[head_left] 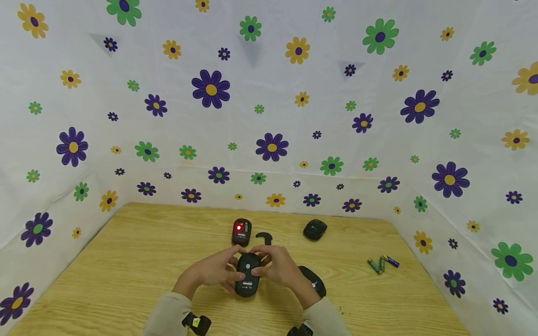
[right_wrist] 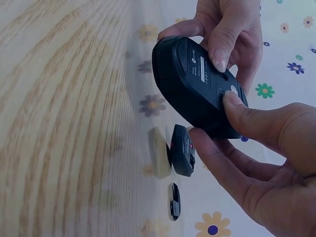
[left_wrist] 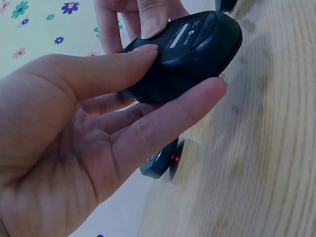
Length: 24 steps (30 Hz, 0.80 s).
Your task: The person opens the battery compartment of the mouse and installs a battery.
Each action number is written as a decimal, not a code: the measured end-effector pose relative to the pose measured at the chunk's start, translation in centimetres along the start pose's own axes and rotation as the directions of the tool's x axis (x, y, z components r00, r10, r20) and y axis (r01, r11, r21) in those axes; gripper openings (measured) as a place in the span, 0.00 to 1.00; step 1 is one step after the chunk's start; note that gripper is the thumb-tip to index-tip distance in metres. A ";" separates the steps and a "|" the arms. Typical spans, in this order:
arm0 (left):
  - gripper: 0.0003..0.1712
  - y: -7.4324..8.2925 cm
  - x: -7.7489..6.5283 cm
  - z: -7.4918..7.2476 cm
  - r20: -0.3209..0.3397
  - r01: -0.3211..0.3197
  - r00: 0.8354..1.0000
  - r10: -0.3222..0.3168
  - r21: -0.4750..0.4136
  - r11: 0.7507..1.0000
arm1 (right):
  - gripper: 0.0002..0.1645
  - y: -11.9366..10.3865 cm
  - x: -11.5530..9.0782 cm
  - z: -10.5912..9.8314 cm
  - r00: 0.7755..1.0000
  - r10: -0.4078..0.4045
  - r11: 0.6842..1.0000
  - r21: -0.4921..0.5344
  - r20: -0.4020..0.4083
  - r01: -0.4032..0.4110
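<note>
"What have you got in your grip?"

"One black, oval plastic computer mouse (head_left: 248, 276). My left hand (head_left: 216, 269) and my right hand (head_left: 275, 267) both grip it, thumbs on its upturned underside, fingers round the sides. I hold it above the yellowish wood-grain table (head_left: 147, 261), well in from the left and right edges and well short of the far edge."

"How do you work it well?"

"I'd let my left hand steady the body, so that my right thumb, just beside the round pale sticker (head_left: 248, 266), can press or slide without twisting the shell. Light, even pressure seems best; squeezing hard could make the smooth casing slip."

"Anything to watch?"

"My fingertips. Toward the far edge, near them, lie an upturned dark mouse with a glowing red light (head_left: 241, 235) and a curved, hook-shaped black plastic piece (head_left: 265, 237); I'd keep my knuckles from nudging either. The three slim green and blue cylindrical batteries (head_left: 374, 266) sit well apart, toward the right edge, so they look safe."
</note>
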<state>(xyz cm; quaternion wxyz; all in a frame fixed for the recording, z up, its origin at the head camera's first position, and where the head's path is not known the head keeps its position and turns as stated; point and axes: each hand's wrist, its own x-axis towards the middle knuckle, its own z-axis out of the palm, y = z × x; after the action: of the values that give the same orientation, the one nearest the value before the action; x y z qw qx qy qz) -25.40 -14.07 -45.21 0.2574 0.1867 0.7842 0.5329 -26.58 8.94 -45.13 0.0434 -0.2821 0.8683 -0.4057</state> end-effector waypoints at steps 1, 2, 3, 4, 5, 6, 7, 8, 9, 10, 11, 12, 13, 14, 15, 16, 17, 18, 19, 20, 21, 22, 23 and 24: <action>0.30 0.0 0.0 0.0 0.001 -0.001 1.000 0.001 0.000 1.000 | 0.22 0.0 0.0 0.0 1.000 0.001 1.000 -0.001 -0.001 -0.001; 0.29 0.0 0.0 0.0 0.003 -0.002 1.000 0.002 -0.001 1.000 | 0.22 0.0 0.0 0.0 1.000 0.003 1.000 -0.001 -0.002 -0.003; 0.29 0.0 0.1 0.0 0.005 -0.002 1.000 0.002 -0.004 1.000 | 0.22 0.0 0.0 0.0 1.000 0.005 1.000 0.000 -0.001 -0.005; 0.29 0.0 0.1 0.0 0.006 -0.001 1.000 0.001 -0.006 1.000 | 0.22 0.0 -0.1 0.0 1.000 0.007 1.000 0.001 -0.001 -0.007; 0.29 0.0 0.1 0.0 0.008 0.000 1.000 0.000 -0.008 1.000 | 0.22 0.0 -0.1 0.0 1.000 0.010 1.000 0.002 -0.001 -0.010; 0.29 0.0 0.1 0.1 0.009 0.001 1.000 -0.001 -0.011 1.000 | 0.22 0.1 -0.1 0.0 1.000 0.012 1.000 0.005 0.000 -0.012; 0.29 -0.1 0.1 0.1 0.010 0.003 1.000 -0.002 -0.013 1.000 | 0.22 0.1 -0.1 0.0 1.000 0.014 1.000 0.009 0.001 -0.014; 0.29 -0.1 0.2 0.1 0.012 0.004 1.000 -0.004 -0.016 1.000 | 0.22 0.1 -0.2 0.0 1.000 0.015 1.000 0.011 0.001 -0.015; 0.29 -0.1 0.2 0.1 0.012 0.006 1.000 -0.006 -0.016 1.000 | 0.22 0.1 -0.2 0.1 1.000 0.017 1.000 0.013 0.001 -0.017; 0.29 0.0 0.2 0.1 0.013 0.007 1.000 -0.007 -0.016 1.000 | 0.22 0.1 -0.2 0.1 1.000 0.018 1.000 0.013 0.000 -0.018; 0.29 0.0 0.2 0.2 0.014 0.007 1.000 -0.007 -0.015 1.000 | 0.22 0.1 -0.2 0.1 1.000 0.020 1.000 0.014 0.000 -0.020; 0.29 0.0 0.1 0.2 0.015 0.008 1.000 -0.007 -0.015 1.000 | 0.23 0.1 -0.3 0.1 1.000 0.020 1.000 0.015 0.000 -0.020; 0.30 0.1 0.1 0.2 0.016 0.008 1.000 -0.008 -0.015 1.000 | 0.23 0.1 -0.3 0.1 1.000 0.022 1.000 0.013 0.000 -0.022; 0.30 0.1 0.1 0.2 0.017 0.008 1.000 -0.008 -0.014 1.000 | 0.23 0.0 -0.3 0.0 1.000 0.022 1.000 0.011 0.000 -0.022; 0.30 0.1 0.1 0.2 0.018 0.007 1.000 -0.006 -0.015 1.000 | 0.22 0.0 -0.3 0.0 1.000 0.023 1.000 0.010 0.001 -0.023; 0.30 0.1 0.1 0.2 0.020 0.006 1.000 -0.005 -0.018 1.000 | 0.22 0.0 -0.2 0.0 1.000 0.021 1.000 0.011 0.003 -0.021; 0.31 0.1 0.1 0.2 0.022 0.004 1.000 -0.004 -0.020 1.000 | 0.22 0.0 -0.2 0.0 1.000 0.018 1.000 0.013 0.005 -0.018; 0.31 0.1 0.1 0.3 0.023 0.004 1.000 -0.004 -0.022 1.000 | 0.22 0.0 -0.2 0.0 1.000 0.016 1.000 0.013 0.006 -0.016; 0.31 0.0 0.2 0.3 0.024 0.004 1.000 -0.004 -0.023 1.000 | 0.22 -0.1 -0.2 0.0 1.000 0.013 1.000 0.012 0.007 -0.013; 0.31 0.0 0.2 0.3 0.024 0.004 1.000 -0.003 -0.024 1.000 | 0.22 -0.1 -0.2 0.0 1.000 0.011 1.000 0.012 0.008 -0.011; 0.31 0.0 0.2 0.3 0.025 0.004 1.000 -0.003 -0.026 1.000 | 0.22 -0.1 -0.2 0.0 1.000 0.011 1.000 0.012 0.008 -0.011; 0.31 0.0 0.2 0.3 0.025 0.005 1.000 -0.005 -0.024 1.000 | 0.22 -0.1 -0.2 0.0 1.000 0.012 1.000 0.011 0.008 -0.012; 0.31 -0.1 0.2 0.3 0.024 0.006 1.000 -0.006 -0.021 1.000 | 0.22 -0.1 -0.2 0.0 1.000 0.016 1.000 0.011 0.008 -0.016; 0.31 -0.1 0.2 0.3 0.023 0.006 1.000 -0.006 -0.018 1.000 | 0.22 -0.2 -0.2 0.0 1.000 0.020 1.000 0.010 0.007 -0.020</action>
<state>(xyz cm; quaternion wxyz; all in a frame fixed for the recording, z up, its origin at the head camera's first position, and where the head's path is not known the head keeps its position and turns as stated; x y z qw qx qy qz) -25.39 -13.79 -45.37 0.2697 0.1879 0.7768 0.5372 -26.34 8.92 -45.04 0.0519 -0.2744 0.8689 -0.4087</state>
